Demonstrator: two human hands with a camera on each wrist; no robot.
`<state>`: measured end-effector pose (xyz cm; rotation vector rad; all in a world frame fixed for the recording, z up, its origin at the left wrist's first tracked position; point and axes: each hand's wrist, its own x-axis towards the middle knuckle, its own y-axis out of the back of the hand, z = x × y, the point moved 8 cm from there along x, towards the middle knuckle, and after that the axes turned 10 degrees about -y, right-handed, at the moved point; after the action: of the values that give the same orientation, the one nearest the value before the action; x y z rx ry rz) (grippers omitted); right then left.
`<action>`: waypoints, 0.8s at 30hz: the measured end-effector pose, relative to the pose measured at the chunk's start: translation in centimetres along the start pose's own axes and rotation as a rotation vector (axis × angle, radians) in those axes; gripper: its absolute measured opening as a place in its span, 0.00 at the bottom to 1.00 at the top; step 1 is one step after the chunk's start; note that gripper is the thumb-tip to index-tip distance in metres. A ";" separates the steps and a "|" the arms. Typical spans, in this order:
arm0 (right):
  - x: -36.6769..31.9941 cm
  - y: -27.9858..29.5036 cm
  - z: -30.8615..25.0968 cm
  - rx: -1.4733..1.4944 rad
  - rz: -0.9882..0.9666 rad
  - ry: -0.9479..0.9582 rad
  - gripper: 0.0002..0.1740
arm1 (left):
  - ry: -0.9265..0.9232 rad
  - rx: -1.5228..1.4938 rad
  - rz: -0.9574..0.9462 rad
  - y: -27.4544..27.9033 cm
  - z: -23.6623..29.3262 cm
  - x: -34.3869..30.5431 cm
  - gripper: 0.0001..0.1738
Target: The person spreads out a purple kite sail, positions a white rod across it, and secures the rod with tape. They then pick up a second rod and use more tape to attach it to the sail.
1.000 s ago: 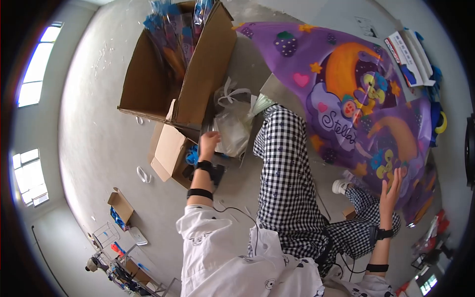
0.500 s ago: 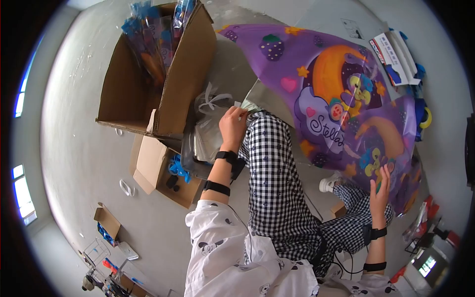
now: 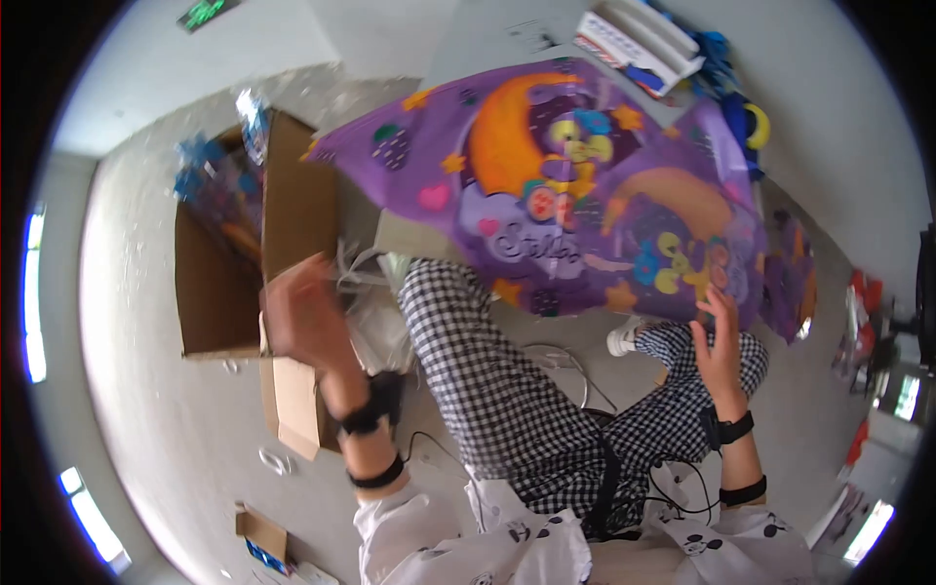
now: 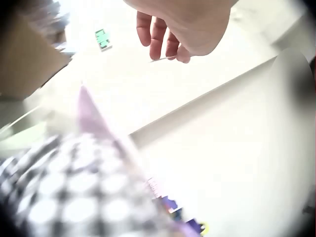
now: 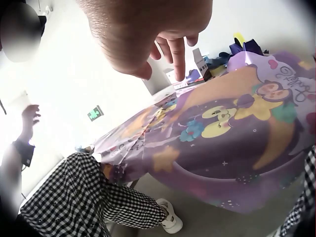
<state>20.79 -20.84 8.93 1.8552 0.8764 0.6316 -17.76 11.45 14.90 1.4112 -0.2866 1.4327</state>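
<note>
My left hand (image 3: 310, 317), blurred in the head view, is raised beside the large cardboard box. In the left wrist view its fingertips and thumb pinch a thin white strip (image 4: 159, 59). A purple printed plastic sheet (image 3: 419, 185) with moons, stars and lettering spreads over the grey table and hangs down in front of it. At the sheet's lower right part, my right hand (image 3: 720, 346) has its fingers extended, palm inward, holding nothing. A pale green bundle of thin strips (image 3: 395, 270) sits by the left knee, with clear plastic bags (image 3: 378, 331) near it.
The large cardboard box (image 3: 300, 195) at the left holds several clear-wrapped packs (image 3: 210, 185). A smaller open carton (image 3: 295, 405) stands in front of it. On the table (image 3: 458, 44) are a white box (image 3: 634, 49) and a yellow roll (image 3: 757, 127). The checked-trouser legs (image 3: 487, 380) lie between the hands.
My left hand first moved from the clear bags to the pale bundle at the knee, then swung back left, away from it. The head view has turned to the right. My right hand stays by the sheet.
</note>
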 end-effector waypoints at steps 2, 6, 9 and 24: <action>-0.3 0.8 -0.4 0.024 0.024 0.043 0.29 | 0.312 -0.413 0.308 7.0 -0.1 2.9 0.06; -0.6 3.1 -1.3 0.290 0.075 0.029 0.32 | 0.034 -0.348 0.721 19.9 6.9 10.5 0.11; -0.6 8.4 -5.9 0.307 0.278 0.200 0.37 | 0.248 -1.126 0.498 13.4 7.4 12.9 0.13; 6.4 2.7 7.7 1.067 0.013 -0.270 0.09 | 0.110 -0.910 -0.905 -40.7 27.4 12.4 0.13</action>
<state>31.19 -20.72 8.57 2.7887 1.1186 -0.1691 32.76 13.45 13.28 0.5496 -0.1515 0.4837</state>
